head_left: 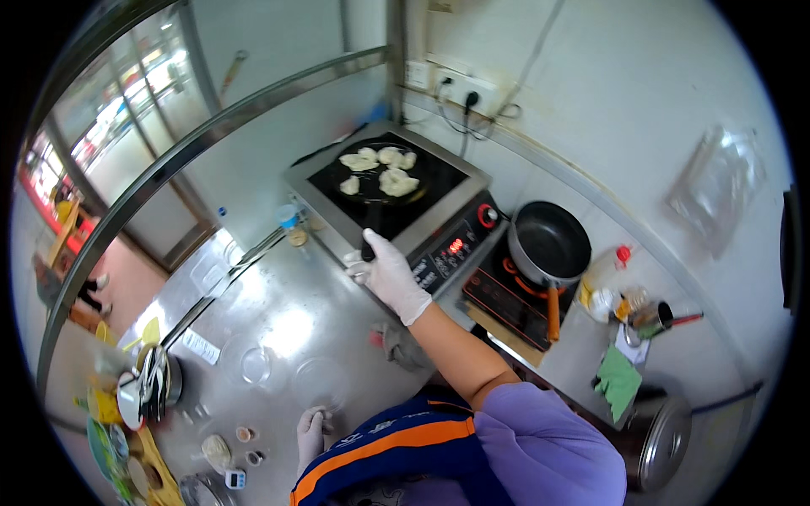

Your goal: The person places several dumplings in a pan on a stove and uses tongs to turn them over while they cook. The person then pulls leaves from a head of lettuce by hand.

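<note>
The right hand [388, 274] grips the handle [368, 250] of a pan [371, 177] bearing pale food [397, 181]; the left hand [313, 428] hangs by the bench [253, 308]; its grip, I cannot tell.

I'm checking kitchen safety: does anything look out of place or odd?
Yes: the black pot seems off-centre on the smaller cooktop, leaving part of a glowing red ring uncovered. It also looks empty.

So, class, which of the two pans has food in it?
The shallow pan, held by the right hand: several white pieces lie in it. The deeper, orange-handled pan shows no food inside, and neither hand touches it.
</note>
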`<action>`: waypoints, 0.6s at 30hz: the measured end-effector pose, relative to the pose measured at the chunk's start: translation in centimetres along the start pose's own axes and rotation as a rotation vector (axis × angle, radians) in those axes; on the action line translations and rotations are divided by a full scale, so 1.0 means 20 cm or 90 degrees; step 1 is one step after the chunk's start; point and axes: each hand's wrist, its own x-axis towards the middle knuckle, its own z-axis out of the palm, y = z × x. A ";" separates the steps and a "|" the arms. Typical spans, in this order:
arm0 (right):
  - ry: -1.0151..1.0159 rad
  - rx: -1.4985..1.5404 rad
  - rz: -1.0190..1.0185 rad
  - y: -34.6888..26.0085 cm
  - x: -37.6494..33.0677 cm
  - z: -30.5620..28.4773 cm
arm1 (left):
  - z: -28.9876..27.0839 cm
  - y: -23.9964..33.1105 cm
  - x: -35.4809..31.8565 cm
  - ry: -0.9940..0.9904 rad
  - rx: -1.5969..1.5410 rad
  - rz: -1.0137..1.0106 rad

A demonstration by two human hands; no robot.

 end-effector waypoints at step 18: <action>0.645 -0.514 -0.923 -0.96 -1.47 -0.54 | 0.26 0.09 0.23 -0.218 0.205 -0.062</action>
